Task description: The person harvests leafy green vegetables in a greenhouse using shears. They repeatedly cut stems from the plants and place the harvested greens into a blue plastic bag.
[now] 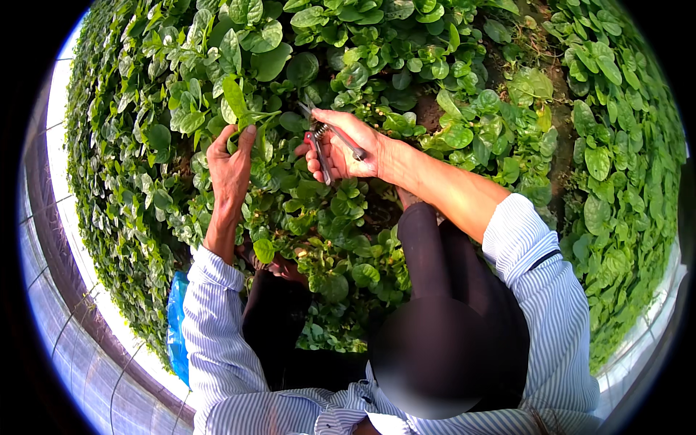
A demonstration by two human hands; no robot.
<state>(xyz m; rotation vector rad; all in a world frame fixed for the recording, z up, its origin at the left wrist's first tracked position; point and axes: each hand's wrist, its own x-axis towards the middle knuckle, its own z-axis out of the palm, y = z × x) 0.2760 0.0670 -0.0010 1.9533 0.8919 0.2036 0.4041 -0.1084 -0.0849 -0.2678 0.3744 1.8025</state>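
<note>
My left hand (230, 163) pinches a leafy green shoot (237, 103) between thumb and fingertips, its leaves pointing up and its stem end to the right. Just right of it, my right hand (348, 144) holds a pair of small pruning snips (321, 133) with a spring and a red part. The two handles are spread apart in the palm, and the blades point up and left, close to the shoot's stem end but apart from it. Low leafy plants (326, 212) with broad, rounded leaves lie beneath both hands.
A blue plastic bag (178, 326) lies beside my left sleeve. Dense foliage spreads on all sides, with a strip of bare soil (560, 136) to the right. My knees and feet are among the plants. Pale sheeting with thin ribs (87, 348) curves along the left edge.
</note>
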